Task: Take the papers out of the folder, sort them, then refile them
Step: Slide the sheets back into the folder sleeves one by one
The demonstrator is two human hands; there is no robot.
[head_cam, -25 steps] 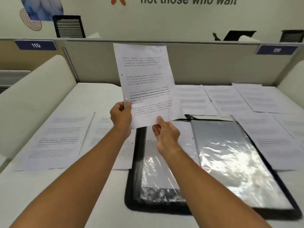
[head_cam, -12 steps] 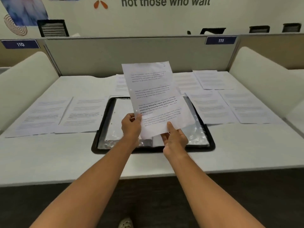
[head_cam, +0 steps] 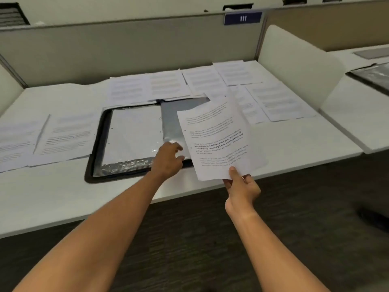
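Head view: folder (head_cam: 99,144), black-edged, lies open and flat on the white desk (head_cam: 52,197), near the front edge. Its left page holds a white sheet under a glossy plastic sleeve (head_cam: 134,133); the right sleeve (head_cam: 174,116) shows grey and is partly covered by the held sheet.

Right hand (head_cam: 242,190) is raised in front of the desk edge. Thumb on top and fingers beneath pinch the bottom edge of one printed sheet (head_cam: 216,135). The sheet is lifted clear of the desk, tilted, with its text side toward the camera and one paragraph in bold.

Left hand (head_cam: 168,159) reaches over the lower edge of the folder at the right sleeve. Its fingers are loosely curled and part-open, with nothing visibly gripped; whether the fingertips touch the plastic cannot be told.

Loose printed papers lie flat on the desk around the folder: two at the left (head_cam: 65,135), a row along the rear (head_cam: 147,87), and several at the right (head_cam: 277,102), some overlapping.

Grey partition (head_cam: 126,49) stands behind the desk and carries a blue plate marked 111 (head_cam: 243,18). White side divider (head_cam: 294,66) closes the right side.
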